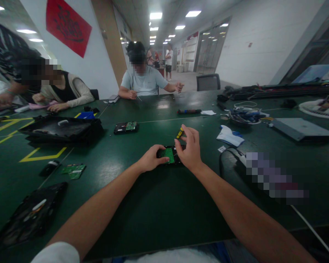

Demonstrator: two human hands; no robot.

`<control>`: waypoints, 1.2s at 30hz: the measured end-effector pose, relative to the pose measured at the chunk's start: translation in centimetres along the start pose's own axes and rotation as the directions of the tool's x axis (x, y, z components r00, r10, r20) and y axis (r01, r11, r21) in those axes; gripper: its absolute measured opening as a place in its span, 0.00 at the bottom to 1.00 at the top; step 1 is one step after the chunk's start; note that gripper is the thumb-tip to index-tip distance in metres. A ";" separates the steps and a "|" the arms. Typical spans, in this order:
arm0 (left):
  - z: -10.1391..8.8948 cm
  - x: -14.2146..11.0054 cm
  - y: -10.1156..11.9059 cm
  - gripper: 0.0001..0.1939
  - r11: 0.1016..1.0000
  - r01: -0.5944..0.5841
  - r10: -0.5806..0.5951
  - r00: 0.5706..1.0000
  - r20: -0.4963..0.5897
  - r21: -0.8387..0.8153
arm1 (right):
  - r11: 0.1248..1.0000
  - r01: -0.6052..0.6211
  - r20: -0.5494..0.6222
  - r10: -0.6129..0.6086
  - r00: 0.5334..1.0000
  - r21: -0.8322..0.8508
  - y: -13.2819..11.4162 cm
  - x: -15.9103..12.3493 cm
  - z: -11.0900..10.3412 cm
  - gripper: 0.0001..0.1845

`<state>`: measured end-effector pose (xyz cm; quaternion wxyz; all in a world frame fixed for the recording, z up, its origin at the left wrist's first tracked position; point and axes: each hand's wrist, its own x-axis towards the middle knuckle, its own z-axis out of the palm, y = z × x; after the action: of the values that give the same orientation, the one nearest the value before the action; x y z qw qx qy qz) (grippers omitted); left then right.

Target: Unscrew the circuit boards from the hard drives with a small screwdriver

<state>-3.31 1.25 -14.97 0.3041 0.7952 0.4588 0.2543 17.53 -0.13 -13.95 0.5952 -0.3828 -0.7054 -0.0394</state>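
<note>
A small black hard drive (pixel 172 156) with a green circuit board on top lies on the dark green table (pixel 159 204) in front of me. My left hand (pixel 151 158) grips its left end, fingers curled over the edge. At the drive's right end rests my right hand (pixel 190 148), fingers partly spread and raised above it. A yellow-and-black screwdriver (pixel 180 133) lies just beyond my right fingertips.
Another drive (pixel 126 127) lies further back at the left, near a black tray (pixel 60 130). Loose green boards (pixel 74 171) and a black drive (pixel 30 215) lie at the near left. A white-and-blue cloth (pixel 229 136), cables and a grey box (pixel 301 128) lie at the right. Two people sit across the table.
</note>
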 end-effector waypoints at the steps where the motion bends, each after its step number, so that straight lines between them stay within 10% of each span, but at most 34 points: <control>1: 0.0 0.0 0.0 0.27 1.000 0.002 -0.002 1.000 -0.002 0.003 | 1.000 0.000 0.004 0.000 1.000 -0.005 0.0 0.0 0.0 0.36; 36: -0.1 -0.1 0.4 0.27 1.000 0.015 -0.015 1.000 0.001 0.012 | 0.997 0.063 0.017 -0.064 0.998 0.049 -0.2 0.1 -0.1 0.35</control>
<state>-3.16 1.03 -14.60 0.3013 0.7939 0.4660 0.2486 17.47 -0.27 -13.79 0.5962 -0.3460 -0.7235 -0.0375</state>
